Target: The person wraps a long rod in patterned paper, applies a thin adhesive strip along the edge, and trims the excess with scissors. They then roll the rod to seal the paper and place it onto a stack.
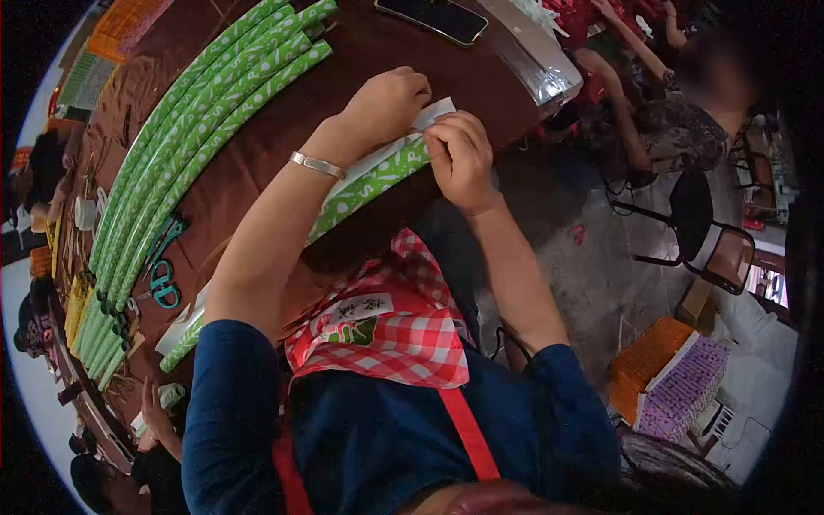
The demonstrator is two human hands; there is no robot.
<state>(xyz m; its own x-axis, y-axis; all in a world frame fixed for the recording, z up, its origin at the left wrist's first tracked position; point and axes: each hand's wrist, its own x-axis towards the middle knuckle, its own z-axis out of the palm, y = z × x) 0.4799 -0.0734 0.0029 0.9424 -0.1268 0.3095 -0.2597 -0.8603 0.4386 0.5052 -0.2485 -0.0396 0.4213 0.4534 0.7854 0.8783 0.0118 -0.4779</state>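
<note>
A green and white patterned paper sheet (360,190), partly rolled, lies along the table edge in front of me, its white inner side (374,160) showing. My right hand (459,159) is closed in a pinch on the sheet's right end, thumb against bent fingers. Curled just to the left is my left hand (390,103), with a metal bracelet on the wrist. It rests over the white edge of the paper, and its fingertips are mostly hidden, so I cannot make out what they hold. The sheet's far end passes behind my left forearm.
Several finished green rolls (202,129) lie on the brown table cloth (257,163) at left. Teal-handled scissors (163,285) lie beside them. A phone (433,19) and plastic-covered box (536,51) are at the top. People, a chair (691,219) and an orange-purple stack (665,378) surround the table.
</note>
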